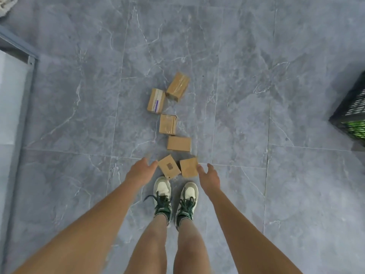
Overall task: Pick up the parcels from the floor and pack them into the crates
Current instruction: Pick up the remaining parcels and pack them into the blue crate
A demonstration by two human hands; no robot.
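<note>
Directly ahead of the sneakers (174,196), the left hand (141,168) and right hand (209,176), fingers spread and holding nothing, are flanking the two nearest cardboard parcels (169,167) on the tiled floor (276,184), apparently to clamp both together, while the black crate (353,107) is standing well apart at right.

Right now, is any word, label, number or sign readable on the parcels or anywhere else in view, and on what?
No text can be read.
Parcel with the white label: purple print, too blurred to read.
Parcel by the left hand: small dark printed patch, too small to read.
Black crate: no lettering visible.
</note>
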